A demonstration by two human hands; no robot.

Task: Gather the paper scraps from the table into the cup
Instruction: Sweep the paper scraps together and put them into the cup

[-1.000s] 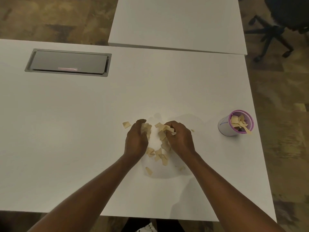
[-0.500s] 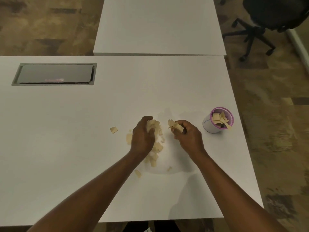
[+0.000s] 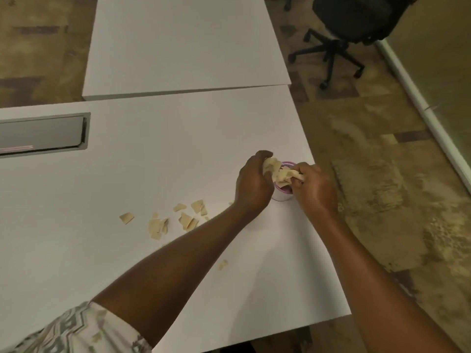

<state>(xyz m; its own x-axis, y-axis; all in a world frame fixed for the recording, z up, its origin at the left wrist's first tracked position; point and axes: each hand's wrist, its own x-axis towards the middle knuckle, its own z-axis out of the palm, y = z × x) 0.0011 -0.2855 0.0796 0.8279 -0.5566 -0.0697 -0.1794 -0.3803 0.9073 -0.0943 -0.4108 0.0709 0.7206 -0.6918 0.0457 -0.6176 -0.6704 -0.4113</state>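
- Cup (image 3: pixel 282 196), white wall and pink rim, stands on the white table (image 3: pixel 153 161) near its 3 o'clock edge; mostly hidden between the two hands.
- Left hand (image 3: pixel 252 184) at the cup's 9 o'clock; fingers curled round a wad of paper scraps (image 3: pixel 272 166) held at the rim.
- Right hand (image 3: pixel 316 189) at the cup's 3 o'clock; fingers pinching a second bunch of scraps (image 3: pixel 285 176) directly over the mouth.
- Loose scraps (image 3: pixel 186 220) lie scattered on the table toward 8 o'clock of the cup, just beyond the left forearm.
- One outlying scrap (image 3: pixel 126 217) sits further toward 9 o'clock; another single scrap (image 3: pixel 223 264) lies at 7 o'clock, between the forearms.
- Grey cable hatch (image 3: pixel 40 135) at the table's 9 o'clock edge.
- Second white table (image 3: pixel 183 44) butts on at 12 o'clock; black office chair (image 3: pixel 351 21) on the floor at 1 o'clock.
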